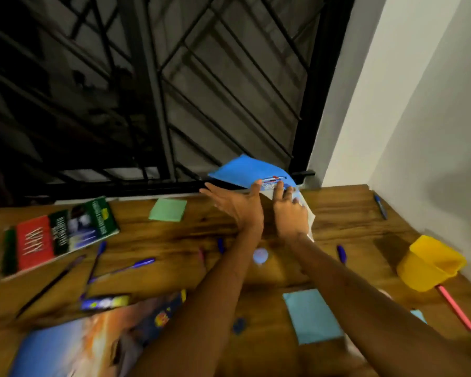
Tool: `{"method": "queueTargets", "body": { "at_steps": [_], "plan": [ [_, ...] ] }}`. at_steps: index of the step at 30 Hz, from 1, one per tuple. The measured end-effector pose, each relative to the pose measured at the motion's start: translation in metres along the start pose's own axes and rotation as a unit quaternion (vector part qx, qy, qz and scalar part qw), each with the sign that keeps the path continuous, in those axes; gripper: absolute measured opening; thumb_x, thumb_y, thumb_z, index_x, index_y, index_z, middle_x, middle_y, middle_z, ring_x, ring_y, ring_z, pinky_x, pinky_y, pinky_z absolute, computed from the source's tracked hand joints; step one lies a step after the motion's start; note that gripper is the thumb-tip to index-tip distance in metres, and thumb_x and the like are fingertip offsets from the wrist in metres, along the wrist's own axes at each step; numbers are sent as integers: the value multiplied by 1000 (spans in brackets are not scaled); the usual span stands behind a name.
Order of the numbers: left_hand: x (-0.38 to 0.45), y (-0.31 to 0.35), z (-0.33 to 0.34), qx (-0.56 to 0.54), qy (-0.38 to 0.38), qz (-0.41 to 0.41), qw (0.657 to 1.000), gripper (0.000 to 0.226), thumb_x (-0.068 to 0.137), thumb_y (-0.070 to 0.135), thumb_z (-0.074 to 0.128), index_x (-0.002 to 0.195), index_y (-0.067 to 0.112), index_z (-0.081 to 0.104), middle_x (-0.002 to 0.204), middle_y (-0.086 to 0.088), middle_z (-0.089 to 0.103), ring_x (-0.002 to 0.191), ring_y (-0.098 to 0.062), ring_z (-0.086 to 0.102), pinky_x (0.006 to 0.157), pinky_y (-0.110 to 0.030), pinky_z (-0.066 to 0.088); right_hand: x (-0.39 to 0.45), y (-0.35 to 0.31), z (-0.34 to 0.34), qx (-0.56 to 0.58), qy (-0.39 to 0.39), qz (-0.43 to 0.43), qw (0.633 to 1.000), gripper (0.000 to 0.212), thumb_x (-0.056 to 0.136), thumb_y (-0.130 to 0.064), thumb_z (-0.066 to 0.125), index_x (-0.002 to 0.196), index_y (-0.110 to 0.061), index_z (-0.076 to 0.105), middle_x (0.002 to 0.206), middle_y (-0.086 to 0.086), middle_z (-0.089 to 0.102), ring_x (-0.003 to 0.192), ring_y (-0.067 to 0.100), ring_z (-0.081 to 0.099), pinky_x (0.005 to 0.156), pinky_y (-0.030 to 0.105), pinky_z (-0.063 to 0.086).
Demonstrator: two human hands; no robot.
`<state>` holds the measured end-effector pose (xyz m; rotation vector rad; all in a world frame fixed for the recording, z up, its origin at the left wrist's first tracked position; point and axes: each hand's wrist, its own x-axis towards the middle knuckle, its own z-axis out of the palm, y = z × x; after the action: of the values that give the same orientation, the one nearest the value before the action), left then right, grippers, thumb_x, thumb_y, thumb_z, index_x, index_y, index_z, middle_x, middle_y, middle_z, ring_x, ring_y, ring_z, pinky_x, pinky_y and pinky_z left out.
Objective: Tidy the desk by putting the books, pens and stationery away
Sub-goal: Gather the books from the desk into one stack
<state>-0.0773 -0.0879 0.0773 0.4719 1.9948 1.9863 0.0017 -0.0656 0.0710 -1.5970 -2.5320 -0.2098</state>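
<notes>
At the far edge of a cluttered wooden desk (337, 213), a person's two hands meet on a thin blue-covered exercise book (249, 170) tilted up against the black window grille (174, 91). The right hand (290, 213) lies flat on the book's lower cover, fingers extended; the left hand (237, 205) reaches in beside it with straight fingers, palm turned toward the book, touching or nearly touching its edge. Neither hand is curled around anything. The step appears to be closing or gathering the book; squaring the soft, bending covers before lifting would likely keep loose white pages from slipping out. A yellow plastic cup (430, 263) lies tipped on its side near the right wall, with nothing visible inside it, and a pink pencil (456, 308) rests just beside its mouth. Blue pens (135, 265), a green sticky-note pad (168, 210), a pale blue pad (312, 315) and a green-and-red hardback (57, 235) remain scattered across the desk.
</notes>
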Motion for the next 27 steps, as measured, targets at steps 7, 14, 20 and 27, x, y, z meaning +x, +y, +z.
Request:
{"method": "queueTargets", "body": {
  "at_steps": [7,14,20,27],
  "plan": [
    [-1,-10,-150,-282,-114,-103,947,47,78,-8,60,123,3,51,120,-17,63,105,-33,62,97,-52,48,-97,-126,-10,15,68,-143,987,51,70,-12,34,113,0,58,93,18,73,67,28,71,48,26,53],
    [26,-24,-333,-260,-21,-106,959,46,83,-15,53,124,5,50,106,-12,61,76,-21,60,70,-34,49,-169,-184,-36,313,-50,-217,923,60,86,-47,61,136,-14,51,143,1,46,132,16,41,107,22,27],
    [36,-25,-430,-187,-65,-90,976,35,86,-5,58,115,13,50,105,-8,65,80,-21,65,69,-38,56,-170,-191,-15,184,-273,-134,934,88,54,-49,84,127,-10,54,135,8,50,138,31,32,114,45,25],
    [45,-40,-459,-124,-94,-139,978,20,89,14,62,107,20,56,114,-17,65,91,-33,65,86,-54,52,-164,-197,11,31,-347,-208,914,122,36,-54,89,142,-22,37,148,3,36,135,30,35,105,49,41]
  ]
}}
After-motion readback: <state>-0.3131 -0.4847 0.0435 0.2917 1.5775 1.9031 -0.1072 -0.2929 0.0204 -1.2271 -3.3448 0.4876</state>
